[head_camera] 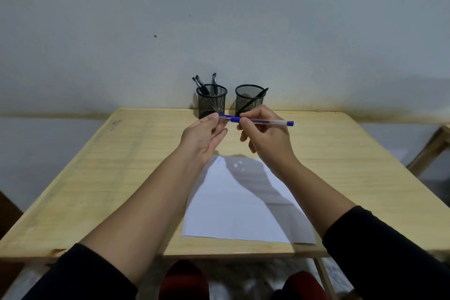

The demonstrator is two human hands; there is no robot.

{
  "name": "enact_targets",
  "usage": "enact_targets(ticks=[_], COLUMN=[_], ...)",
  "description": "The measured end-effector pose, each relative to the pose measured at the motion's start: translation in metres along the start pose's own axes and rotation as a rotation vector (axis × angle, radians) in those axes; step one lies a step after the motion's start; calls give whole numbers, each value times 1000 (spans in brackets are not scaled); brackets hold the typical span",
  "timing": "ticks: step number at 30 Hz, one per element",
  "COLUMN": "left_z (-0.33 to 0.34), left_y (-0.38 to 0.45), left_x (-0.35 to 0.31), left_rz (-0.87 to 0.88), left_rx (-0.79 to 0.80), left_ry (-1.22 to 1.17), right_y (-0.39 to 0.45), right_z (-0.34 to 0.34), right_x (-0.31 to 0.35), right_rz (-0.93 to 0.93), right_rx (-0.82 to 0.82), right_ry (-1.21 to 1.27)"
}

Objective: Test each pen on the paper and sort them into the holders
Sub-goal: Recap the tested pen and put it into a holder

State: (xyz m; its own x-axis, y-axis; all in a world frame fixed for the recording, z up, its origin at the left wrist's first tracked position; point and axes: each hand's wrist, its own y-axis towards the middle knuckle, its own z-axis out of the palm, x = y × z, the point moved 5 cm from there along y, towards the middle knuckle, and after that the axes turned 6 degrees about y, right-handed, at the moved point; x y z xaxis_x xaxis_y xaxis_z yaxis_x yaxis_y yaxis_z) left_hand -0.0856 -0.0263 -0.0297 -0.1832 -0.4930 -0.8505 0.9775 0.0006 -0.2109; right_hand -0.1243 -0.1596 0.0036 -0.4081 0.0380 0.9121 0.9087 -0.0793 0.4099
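I see both forearms stretched forward and raised, bare from the black sleeves (80, 273) pushed up near the elbows. My left hand (203, 137) is palm-up with its fingers (214, 118) pinched together, while my right hand (265, 135) faces it closely, its fingers curled shut in a writing grip.

You're at a plain desk setup, likely a home or small study room: a bare pale wall (219, 19) beyond your hands, a light wooden table (97, 165) beneath them, two black mesh holders (211, 102) just past your fingers against the wall.
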Motion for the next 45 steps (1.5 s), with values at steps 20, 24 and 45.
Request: enact_targets(ticks=[20, 24, 45], left_z=[10, 31, 116], left_y=[-12, -17, 68], left_x=[-52, -66, -51], left_rz=[382, 573, 647], left_rx=[-98, -59, -10], left_ry=[350, 672, 1190], right_y=[10, 25, 134], right_z=[-30, -25, -105], right_x=[10, 24, 37], right_rz=[-10, -31, -138], right_rx=[154, 64, -322], right_ry=[-92, -151, -133])
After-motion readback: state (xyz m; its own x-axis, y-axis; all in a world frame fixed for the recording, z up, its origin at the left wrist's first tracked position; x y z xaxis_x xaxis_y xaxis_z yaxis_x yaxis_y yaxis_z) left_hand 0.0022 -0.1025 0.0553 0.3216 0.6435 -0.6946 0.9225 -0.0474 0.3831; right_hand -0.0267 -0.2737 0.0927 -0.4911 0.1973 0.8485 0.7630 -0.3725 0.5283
